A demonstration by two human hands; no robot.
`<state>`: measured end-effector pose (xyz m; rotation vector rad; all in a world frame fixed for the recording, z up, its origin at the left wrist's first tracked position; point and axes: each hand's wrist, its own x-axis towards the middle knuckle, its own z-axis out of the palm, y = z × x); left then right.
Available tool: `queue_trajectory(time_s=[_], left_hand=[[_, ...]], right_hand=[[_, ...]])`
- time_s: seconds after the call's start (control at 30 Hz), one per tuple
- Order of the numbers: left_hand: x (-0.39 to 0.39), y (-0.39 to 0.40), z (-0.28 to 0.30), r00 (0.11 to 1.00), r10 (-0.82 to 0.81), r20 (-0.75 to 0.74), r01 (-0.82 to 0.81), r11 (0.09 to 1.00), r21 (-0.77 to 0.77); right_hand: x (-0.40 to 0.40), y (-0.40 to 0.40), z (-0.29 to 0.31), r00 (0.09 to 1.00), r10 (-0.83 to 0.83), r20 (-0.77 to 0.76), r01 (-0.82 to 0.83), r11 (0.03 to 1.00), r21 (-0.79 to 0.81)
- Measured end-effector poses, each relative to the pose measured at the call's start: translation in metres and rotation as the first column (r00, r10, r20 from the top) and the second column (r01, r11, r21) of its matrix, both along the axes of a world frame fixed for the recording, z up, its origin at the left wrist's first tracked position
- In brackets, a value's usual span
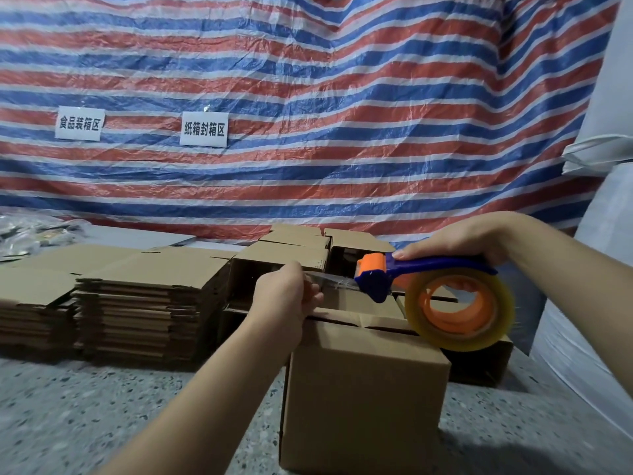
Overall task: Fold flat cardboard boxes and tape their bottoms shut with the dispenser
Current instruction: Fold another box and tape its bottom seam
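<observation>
We find the folded cardboard box (363, 389) standing on the speckled floor (102, 406) in front of the person, its closed bottom flaps facing up and no tape yet visible across the seam.

The right hand (459, 240) is clenched around the blue handle of the tape dispenser (421, 279), which hangs just above the far right corner of the box, the clear tape roll (460, 308) low beside that corner. The left hand (291, 293) pinches the free end of the tape strip (334, 281), drawn out taut from the orange cutter head, above the box's far left edge.

In our judgement the step in hand is pulling out a leader of tape before laying it on the seam. To do it well, we would keep the strip taut and untwisted, bring its free end down over the box's edge so that a short tail grips the side wall, centre it on the gap between the flaps, then draw the dispenser straight along the seam with steady downward pressure. The flaps should be held flush first; a raised flap would leave a wrinkle.

A stack of flat cardboard blanks (137, 303) lies on the floor to the left. Assembled boxes (294, 255) stand behind, against the striped tarpaulin (308, 97), which carries two paper signs (204, 128).
</observation>
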<state>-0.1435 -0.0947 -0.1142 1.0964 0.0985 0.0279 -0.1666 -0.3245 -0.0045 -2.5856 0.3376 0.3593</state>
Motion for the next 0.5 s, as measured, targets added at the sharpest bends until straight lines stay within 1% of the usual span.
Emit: queue_trajectory(time_s=[0.03,0.1,0.17,0.23,0.27,0.33,0.4,0.5], left_hand=[[0.004,0.006,-0.003,0.998,-0.012,0.065,0.005,0.993,0.118],[0.009,0.019,-0.009,0.983,-0.037,0.181,-0.029,0.937,0.348],[0.015,0.029,-0.020,0.974,-0.072,0.217,-0.033,0.896,0.444],[0.017,0.035,-0.030,0.974,-0.069,0.217,-0.054,0.857,0.513],[0.019,0.037,-0.033,0.976,-0.067,0.208,-0.050,0.858,0.511],[0.019,0.039,-0.040,0.984,-0.073,0.163,-0.007,0.897,0.442],[0.018,0.040,-0.045,0.989,-0.078,0.125,0.023,0.921,0.390],[0.015,0.041,-0.051,0.991,-0.085,0.102,0.042,0.930,0.365]], right_hand=[[0.001,0.002,0.001,1.000,-0.002,-0.010,0.002,1.000,-0.012],[0.004,0.008,0.001,1.000,0.000,-0.006,-0.001,0.999,-0.032],[0.007,0.013,0.004,1.000,-0.015,-0.025,0.013,0.996,-0.085],[0.008,0.022,0.005,0.999,-0.009,-0.044,0.003,0.989,-0.150],[0.009,0.028,0.006,0.998,-0.002,-0.063,-0.010,0.983,-0.182],[0.013,0.035,0.008,0.996,0.015,-0.089,-0.036,0.972,-0.233],[0.014,0.043,0.008,0.995,0.006,-0.104,-0.032,0.967,-0.252],[0.016,0.052,0.008,0.993,0.008,-0.118,-0.041,0.959,-0.279]])
